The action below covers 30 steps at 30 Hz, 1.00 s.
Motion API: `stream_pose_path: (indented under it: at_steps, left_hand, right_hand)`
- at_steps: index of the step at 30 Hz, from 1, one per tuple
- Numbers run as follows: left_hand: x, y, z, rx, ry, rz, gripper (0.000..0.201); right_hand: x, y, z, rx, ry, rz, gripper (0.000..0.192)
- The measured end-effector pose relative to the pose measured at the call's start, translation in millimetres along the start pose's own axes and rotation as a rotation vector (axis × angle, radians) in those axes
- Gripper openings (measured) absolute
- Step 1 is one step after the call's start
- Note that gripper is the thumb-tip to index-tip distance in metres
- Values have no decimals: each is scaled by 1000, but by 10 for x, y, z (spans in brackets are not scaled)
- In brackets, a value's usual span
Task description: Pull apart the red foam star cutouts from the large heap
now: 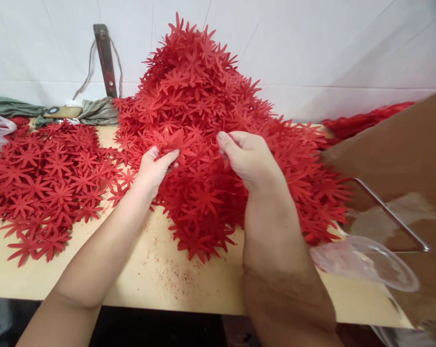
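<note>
A tall heap of red fabric flower cutouts (199, 91) with narrow petals rises against the wall. In front of it, my left hand (154, 168) pinches a red flower cutout (176, 140) between thumb and fingers. A short way to the right, my right hand (252, 156) is closed, thumb against the curled fingers, over the front of the heap. What its fingertips hold, if anything, is lost against the red behind. Past my left forearm, a lower pile of the same flowers (55, 168) spreads over the tabletop (138, 270).
At right stands a large brown board (402, 159) with a metal rod (391, 214). A clear plastic lid (376, 262) lies by the table's right end. Behind on the left are a dark upright bar (105, 60) and grey-green cloth (98, 111). Red scraps dot the tabletop.
</note>
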<state>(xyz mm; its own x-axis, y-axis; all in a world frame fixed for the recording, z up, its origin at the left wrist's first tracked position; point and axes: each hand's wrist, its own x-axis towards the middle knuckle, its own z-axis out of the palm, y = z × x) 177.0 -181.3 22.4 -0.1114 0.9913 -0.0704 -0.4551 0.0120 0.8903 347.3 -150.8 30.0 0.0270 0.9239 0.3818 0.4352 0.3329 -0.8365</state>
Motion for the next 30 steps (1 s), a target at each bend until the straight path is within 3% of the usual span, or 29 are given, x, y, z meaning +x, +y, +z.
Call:
stream_pose_path:
  at_steps: [2,4,6,10,12,18,23,30]
  left_hand:
    - [-4,-18,-3,17,-32,22,18]
    - [-10,-51,-7,52,-89,62,19]
    - [-16,-81,-11,103,-153,103,21]
    - [-14,-112,-14,153,-256,184,26]
    - [-1,-123,-19,145,-264,224,29]
    - [51,-157,-58,190,-267,240,38]
    - [45,-152,-57,252,-259,303,33]
    - [27,-113,-33,292,-279,288,23]
  right_hand:
    - [14,39,-39,-113,126,-69,40]
    - [-13,-5,-36,-141,162,-133,36]
    - [-68,-114,1,-64,63,-136,34]
    - [-160,-333,92,81,-288,-10,26]
    - [-167,-369,119,108,-349,20,23]
    - [-102,-260,175,274,-227,-20,8]
    - [-74,-195,215,448,-57,13,13]
    - [-26,-137,198,598,19,108,12]
